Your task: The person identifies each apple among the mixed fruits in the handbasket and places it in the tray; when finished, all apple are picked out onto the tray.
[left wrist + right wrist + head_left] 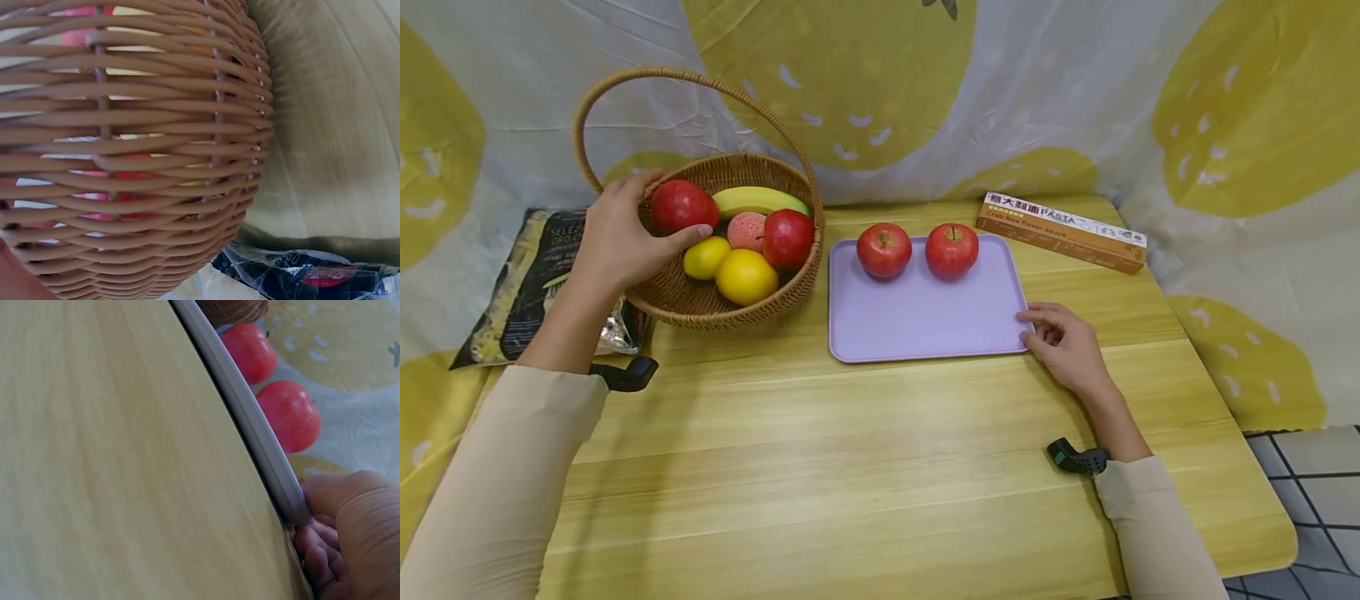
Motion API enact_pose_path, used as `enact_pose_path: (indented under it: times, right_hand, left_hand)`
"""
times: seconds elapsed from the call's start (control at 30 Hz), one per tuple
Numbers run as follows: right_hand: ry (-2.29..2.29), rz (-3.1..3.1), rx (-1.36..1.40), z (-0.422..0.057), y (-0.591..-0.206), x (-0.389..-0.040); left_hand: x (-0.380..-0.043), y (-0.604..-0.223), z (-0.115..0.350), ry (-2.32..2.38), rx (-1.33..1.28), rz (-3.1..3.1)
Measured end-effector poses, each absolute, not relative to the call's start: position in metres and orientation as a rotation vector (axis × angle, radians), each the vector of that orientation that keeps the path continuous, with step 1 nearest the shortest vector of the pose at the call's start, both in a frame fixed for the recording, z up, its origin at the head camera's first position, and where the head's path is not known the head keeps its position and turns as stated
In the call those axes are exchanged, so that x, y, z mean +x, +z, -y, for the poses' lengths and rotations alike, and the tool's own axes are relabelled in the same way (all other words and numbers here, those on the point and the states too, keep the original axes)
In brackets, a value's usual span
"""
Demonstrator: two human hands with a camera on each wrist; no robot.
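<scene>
Left fingers (636, 184) partly hidden, around red fruit (682, 205)

Saw lilac on the central tray (925, 321), red on its apples (883, 251). Noted brown weave on the upper-left basket (793, 297), yellow-on-white print across the cloth (865, 83).

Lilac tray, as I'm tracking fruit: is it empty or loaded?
Partly loaded: in the head view, two red apples sit on the lilac tray near its far edge; its nearer part is bare.
</scene>
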State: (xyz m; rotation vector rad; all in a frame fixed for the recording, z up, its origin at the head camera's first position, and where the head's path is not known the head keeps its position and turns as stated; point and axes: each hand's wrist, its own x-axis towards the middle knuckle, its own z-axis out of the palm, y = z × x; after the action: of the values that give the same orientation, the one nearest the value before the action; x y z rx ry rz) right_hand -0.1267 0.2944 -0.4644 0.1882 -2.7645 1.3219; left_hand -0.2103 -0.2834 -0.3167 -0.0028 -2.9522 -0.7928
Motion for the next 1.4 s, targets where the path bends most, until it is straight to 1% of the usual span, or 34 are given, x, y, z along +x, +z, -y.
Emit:
enact_pose_path:
  times: [0.9, 1.4]
  right_hand:
    - [1.297, 2.783, 0.175, -0.296, -0.466, -0.128]
    - [1.317, 2.781, 0.157, -0.296, -0.466, -0.128]
  left_hand:
    - [-0.240, -0.326, 0.280, -0.714, 0.004, 3.064]
    - [-0.251, -0.335, 0.271, -0.512, 0.039, 3.099]
